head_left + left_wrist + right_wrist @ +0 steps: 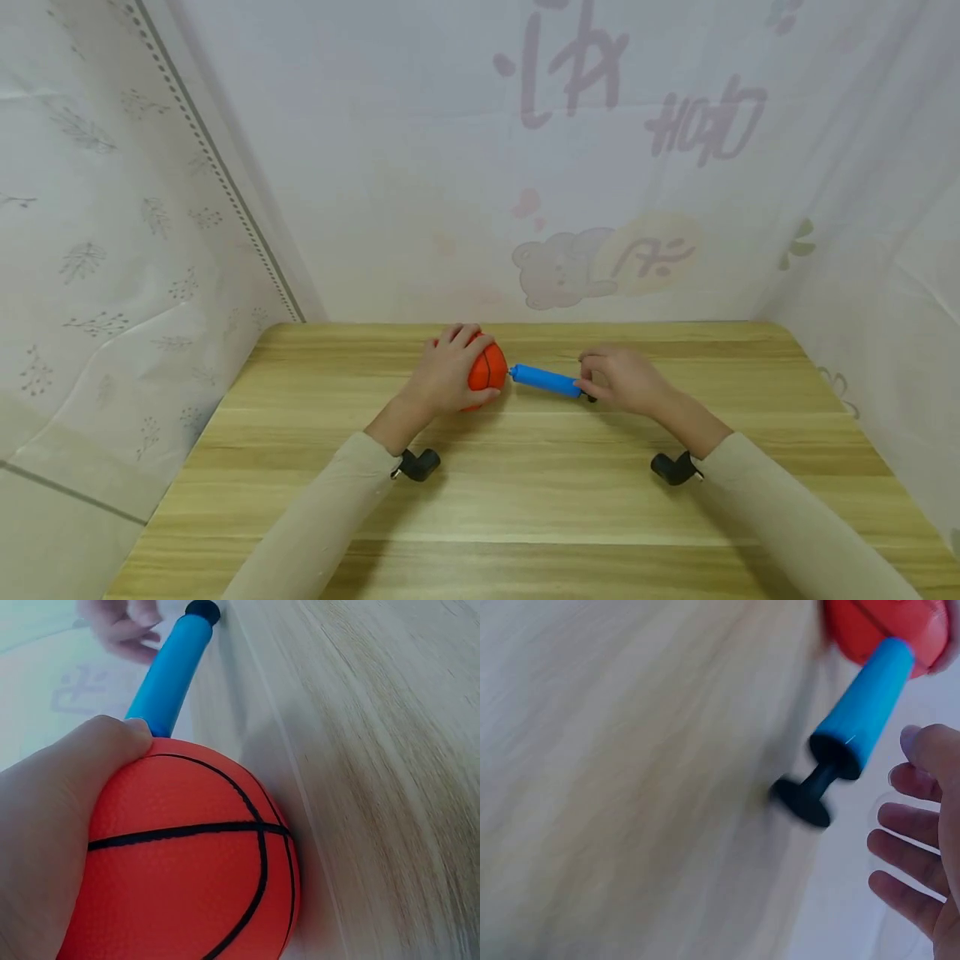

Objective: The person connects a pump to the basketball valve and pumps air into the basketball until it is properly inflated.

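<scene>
An orange-red toy basketball (pixel 489 372) with black lines sits toward the back of the wooden table. My left hand (pixel 447 372) grips it from the left, thumb on the near side and fingers over the top. A blue hand pump (pixel 546 380) points its thin metal tip at the ball's right side; whether the tip is inside cannot be seen. In the right wrist view, the black pump handle (pixel 802 801) stands partly drawn out. My right hand (pixel 622 379) is beside the handle end, its fingers (pixel 907 823) loosely bent and apart from the pump, holding nothing.
The wooden table (pixel 525 508) runs back to a printed cloth wall (pixel 420 167), with more patterned cloth at both sides. Black camera mounts (pixel 418 465) are worn at both wrists and hang just above the tabletop.
</scene>
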Demonstrator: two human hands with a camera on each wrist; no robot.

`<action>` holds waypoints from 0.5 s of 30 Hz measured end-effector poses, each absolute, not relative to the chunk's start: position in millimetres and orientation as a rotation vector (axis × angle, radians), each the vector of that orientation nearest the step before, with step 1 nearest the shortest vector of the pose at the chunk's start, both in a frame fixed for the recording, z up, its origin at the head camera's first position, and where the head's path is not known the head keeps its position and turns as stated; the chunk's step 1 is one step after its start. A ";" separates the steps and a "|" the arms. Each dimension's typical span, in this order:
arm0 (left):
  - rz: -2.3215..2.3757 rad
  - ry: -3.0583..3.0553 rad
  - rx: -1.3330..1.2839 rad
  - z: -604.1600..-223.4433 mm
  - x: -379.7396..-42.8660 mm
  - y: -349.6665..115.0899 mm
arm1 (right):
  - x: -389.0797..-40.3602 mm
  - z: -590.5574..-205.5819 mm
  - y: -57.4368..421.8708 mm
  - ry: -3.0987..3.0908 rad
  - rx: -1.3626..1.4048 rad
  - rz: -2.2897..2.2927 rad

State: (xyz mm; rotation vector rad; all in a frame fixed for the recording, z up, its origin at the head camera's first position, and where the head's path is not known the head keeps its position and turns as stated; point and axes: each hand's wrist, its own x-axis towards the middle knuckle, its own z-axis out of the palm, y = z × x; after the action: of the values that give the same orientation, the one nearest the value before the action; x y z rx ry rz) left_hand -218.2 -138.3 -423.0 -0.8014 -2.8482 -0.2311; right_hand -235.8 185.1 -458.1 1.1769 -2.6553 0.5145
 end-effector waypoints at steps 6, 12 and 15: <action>-0.179 -2.854 -0.800 -423.9 -219.4 -135.8 | -237.2 -439.6 155.0 -2.733 1.133 0.456; -0.146 -2.851 -0.799 -425.2 -220.3 -134.0 | -241.8 -432.9 116.6 -2.892 1.127 0.415; -0.146 -2.834 -0.808 -425.5 -220.2 -133.2 | -245.2 -435.7 102.2 -2.902 1.161 0.422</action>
State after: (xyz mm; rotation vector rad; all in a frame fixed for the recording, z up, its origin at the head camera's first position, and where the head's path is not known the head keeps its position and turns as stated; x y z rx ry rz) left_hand -220.2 -133.2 -425.5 -0.8078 -2.8339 -0.1460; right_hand -245.2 102.2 -435.7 1.1608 -2.9018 0.4217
